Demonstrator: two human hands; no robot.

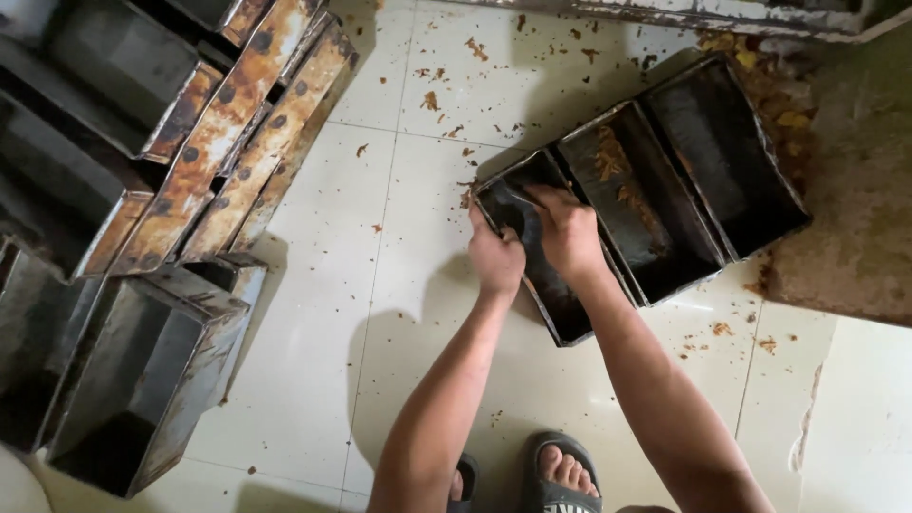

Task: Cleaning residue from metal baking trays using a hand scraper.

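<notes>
1. nearest to me i see two feet in dark sandals (560, 480) on the pale tiled floor (313, 380), at the bottom edge of the view.
2. both forearms reach up from there to a strap of three dark, greasy loaf tins (655, 190) lying on the floor right of centre.
3. my left hand (495, 255) is curled closed over the near rim of the nearest tin (556, 294), fingers wrapped on the edge.
4. my right hand (567, 231) sits just beside it, touching or nearly so, pressed down into the same tin with fingers bent; i cannot tell whether it holds anything beneath the palm.
5. the middle tin (632, 204) carries brown flaky crumbs along its bottom; the far tin (727, 157) looks dark and mostly bare.
6. loose brown crumbs (442, 95) are scattered on the tiles beyond the hands and near the tins' right side.
7. on the left, well apart, more rusty tin sets (237, 133) are stacked and leaning, with empty grey tins (142, 370) lower down.
8. at the far right, the tin strap rests against a rough brownish slab (855, 209).
</notes>
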